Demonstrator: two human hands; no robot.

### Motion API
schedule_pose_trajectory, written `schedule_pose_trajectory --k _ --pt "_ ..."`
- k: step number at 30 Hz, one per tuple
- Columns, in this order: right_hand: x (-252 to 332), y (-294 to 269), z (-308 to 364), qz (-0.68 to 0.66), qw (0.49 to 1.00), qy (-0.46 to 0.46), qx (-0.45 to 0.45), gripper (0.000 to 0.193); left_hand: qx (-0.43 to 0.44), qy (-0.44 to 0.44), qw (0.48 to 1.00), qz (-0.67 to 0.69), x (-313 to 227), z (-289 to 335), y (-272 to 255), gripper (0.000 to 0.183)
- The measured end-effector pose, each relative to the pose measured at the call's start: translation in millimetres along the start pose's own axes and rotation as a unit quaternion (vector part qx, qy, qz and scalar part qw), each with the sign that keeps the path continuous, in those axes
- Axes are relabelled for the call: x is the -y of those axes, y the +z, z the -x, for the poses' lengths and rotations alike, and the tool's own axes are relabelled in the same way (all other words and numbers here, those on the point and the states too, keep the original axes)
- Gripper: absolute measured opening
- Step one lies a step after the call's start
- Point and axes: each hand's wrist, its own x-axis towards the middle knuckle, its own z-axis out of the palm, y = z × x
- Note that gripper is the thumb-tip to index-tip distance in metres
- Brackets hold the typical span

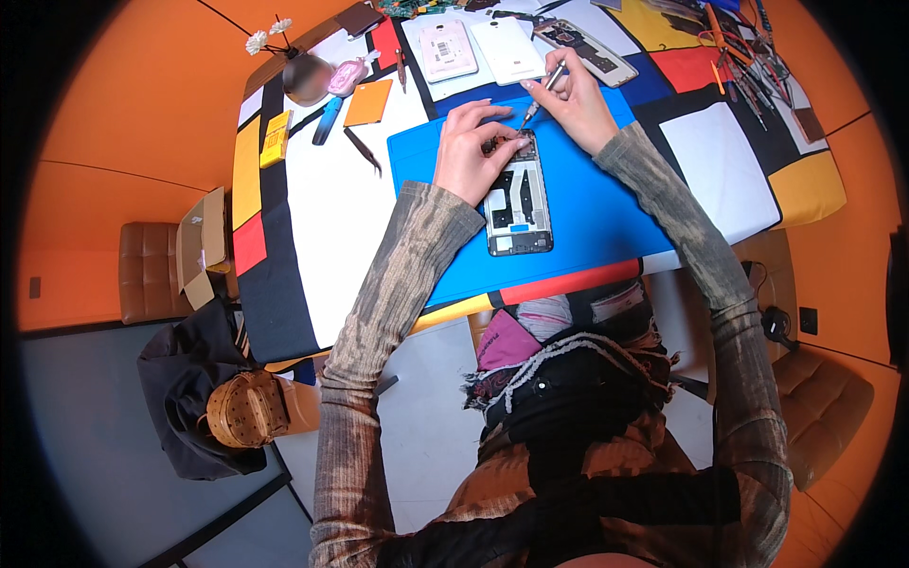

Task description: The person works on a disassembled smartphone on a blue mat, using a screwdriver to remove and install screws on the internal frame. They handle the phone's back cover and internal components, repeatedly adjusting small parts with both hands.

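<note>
An opened smartphone (519, 213) with its inner parts bare lies upright to me on a blue mat (426, 256). My left hand (472, 147) is closed over the phone's upper left end, with the thumb and fingertips at its top edge. In my right hand (576, 106) a slim screwdriver (532, 112) is pinched, slanting down to the left. Its tip meets the top of the phone close to my left fingertips. What lies right under those fingertips is hidden.
Behind the mat lie a pale pink phone back (448, 51), a white phone (508, 49) and another opened phone (585, 53). Tweezers (362, 151), an orange card (369, 101) and a yellow box (276, 139) are at left. Several tools (753, 80) crowd the far right.
</note>
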Motion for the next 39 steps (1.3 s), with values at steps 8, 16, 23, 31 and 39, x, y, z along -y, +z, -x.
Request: schedule_pose_trajectory --k 8,16,23,31,39 --pt "2.7 -1.6 1.2 0.002 1.000 -0.001 0.002 0.030 -0.002 -0.003 1.000 0.003 -1.3 0.0 -0.1 0.014" --pt "3.9 -1.6 1.0 -0.006 1.000 0.006 -0.002 0.029 -0.005 -0.001 1.000 0.000 -0.3 -0.2 -0.1 0.013" --pt "1.5 -1.3 0.9 0.007 1.000 -0.002 0.003 0.030 -0.013 0.005 1.000 -0.001 -0.1 0.2 0.0 0.013" --pt "5.8 -1.6 1.0 0.009 1.000 -0.010 -0.008 0.029 -0.017 0.002 1.000 -0.003 -0.7 -0.1 0.5 0.018" --pt "18.1 -9.1 1.4 0.136 0.985 -0.089 -0.049 0.023 -0.005 -0.023 1.000 0.008 1.7 0.3 -0.4 0.020"
